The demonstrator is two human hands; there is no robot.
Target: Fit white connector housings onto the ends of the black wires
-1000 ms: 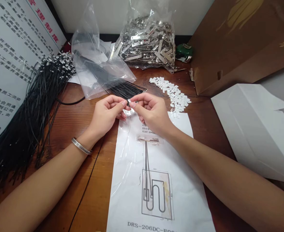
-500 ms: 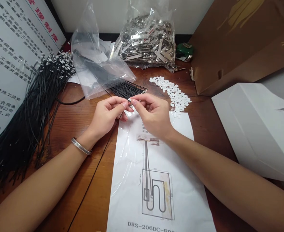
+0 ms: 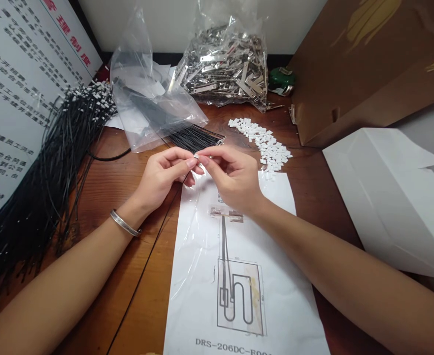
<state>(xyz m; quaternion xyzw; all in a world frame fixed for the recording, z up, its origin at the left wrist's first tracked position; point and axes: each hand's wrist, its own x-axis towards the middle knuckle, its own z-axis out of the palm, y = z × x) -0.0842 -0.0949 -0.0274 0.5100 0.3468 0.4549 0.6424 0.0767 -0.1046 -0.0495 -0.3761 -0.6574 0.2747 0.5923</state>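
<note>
My left hand (image 3: 161,180) pinches the end of a thin black wire (image 3: 150,249), which trails from under the fingers toward the bottom edge. Thumb and forefinger of my right hand (image 3: 235,175) are closed on a tiny white plastic connector housing (image 3: 196,156), right at the left fingertips. The fingertips of both hands meet there and partly cover the joint, so how far the wire sits inside the housing cannot be seen. Just behind the hands lies a bundle of black wires (image 3: 198,137) with metal-tipped ends. To its right is a pile of white connector housings (image 3: 266,143).
A large bunch of black wires with white ends (image 3: 50,162) hangs at left by a printed board (image 3: 2,74). Behind stand a bag of metal strips (image 3: 227,69) and a green tape measure (image 3: 282,79). A drawing sheet (image 3: 198,296) lies below; boxes (image 3: 335,64) stand right.
The white housing and the fingertips have shifted very slightly to the left and down. The trailing wire has moved a little to the right. Both hands keep their pinch.
</note>
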